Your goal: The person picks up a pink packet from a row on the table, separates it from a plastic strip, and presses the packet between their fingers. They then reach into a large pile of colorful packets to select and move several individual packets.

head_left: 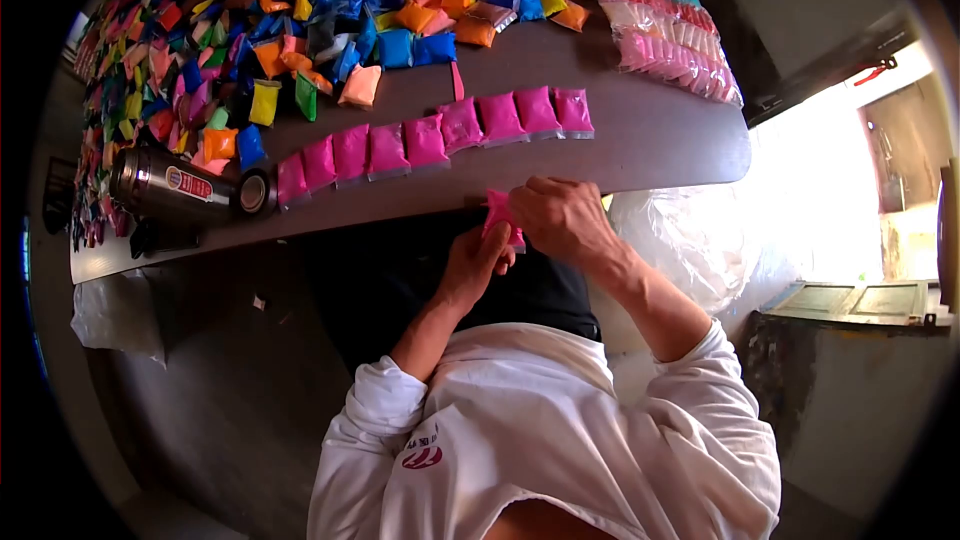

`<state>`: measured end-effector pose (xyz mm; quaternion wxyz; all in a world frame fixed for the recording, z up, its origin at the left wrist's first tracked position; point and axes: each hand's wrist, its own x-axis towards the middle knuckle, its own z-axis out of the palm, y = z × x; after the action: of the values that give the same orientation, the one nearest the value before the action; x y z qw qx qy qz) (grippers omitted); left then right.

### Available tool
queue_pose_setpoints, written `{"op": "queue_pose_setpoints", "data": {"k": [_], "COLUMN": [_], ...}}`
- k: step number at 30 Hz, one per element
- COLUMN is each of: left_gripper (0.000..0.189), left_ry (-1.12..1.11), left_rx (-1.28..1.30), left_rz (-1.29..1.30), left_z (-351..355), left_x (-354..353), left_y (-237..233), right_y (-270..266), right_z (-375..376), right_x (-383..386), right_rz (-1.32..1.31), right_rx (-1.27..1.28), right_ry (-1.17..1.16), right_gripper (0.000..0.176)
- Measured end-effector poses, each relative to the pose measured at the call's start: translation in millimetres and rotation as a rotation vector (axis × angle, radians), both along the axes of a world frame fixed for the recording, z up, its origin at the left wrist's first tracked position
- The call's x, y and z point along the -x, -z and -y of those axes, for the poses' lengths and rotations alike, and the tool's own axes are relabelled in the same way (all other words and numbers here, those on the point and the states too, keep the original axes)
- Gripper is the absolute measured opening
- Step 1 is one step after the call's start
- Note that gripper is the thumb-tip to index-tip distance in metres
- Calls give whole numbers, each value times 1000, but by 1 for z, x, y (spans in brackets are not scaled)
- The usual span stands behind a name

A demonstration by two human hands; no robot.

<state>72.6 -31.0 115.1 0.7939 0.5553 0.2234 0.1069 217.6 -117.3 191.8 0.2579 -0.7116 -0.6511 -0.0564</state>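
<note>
A small bright pink packet [497, 208] is held over my lap, just off the table's front edge. My left hand [472, 268] is closed on its lower part, thumb on top. My right hand [562, 218] has its fingers curled and pinched at the packet's right side; the fingertips are partly hidden behind the hand. Beyond my hands, a row of similar pink packets [388, 150] lies side by side on the table [640, 145]. A narrow pink strip [457, 81] lies just behind that row.
A large heap of packets in many colours [300, 0] covers the table's back and left. Bagged rows of packets [680, 60] lie at the back right. A steel flask [170, 183] lies on its side, its cap end [254, 192] near the row. Clear plastic [685, 240] hangs at right.
</note>
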Motion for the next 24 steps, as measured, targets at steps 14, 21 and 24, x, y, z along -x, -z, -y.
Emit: {"op": "queue_pose_setpoints", "data": {"k": [14,21,24], "left_gripper": [41,46,46], "left_ry": [-11,24,30], "left_rx": [12,26,1], "left_rz": [8,-22,-23], "left_z": [1,1,2], "left_x": [4,5,5], "left_y": [-2,-7,-9], "right_y": [25,17,41], "right_z": [8,22,25], "right_x": [-1,27,23], "right_rz": [-85,-351,-317], "right_rx": [-49,-179,-109], "right_ry": [160,405,423], "right_gripper": [7,6,6]}}
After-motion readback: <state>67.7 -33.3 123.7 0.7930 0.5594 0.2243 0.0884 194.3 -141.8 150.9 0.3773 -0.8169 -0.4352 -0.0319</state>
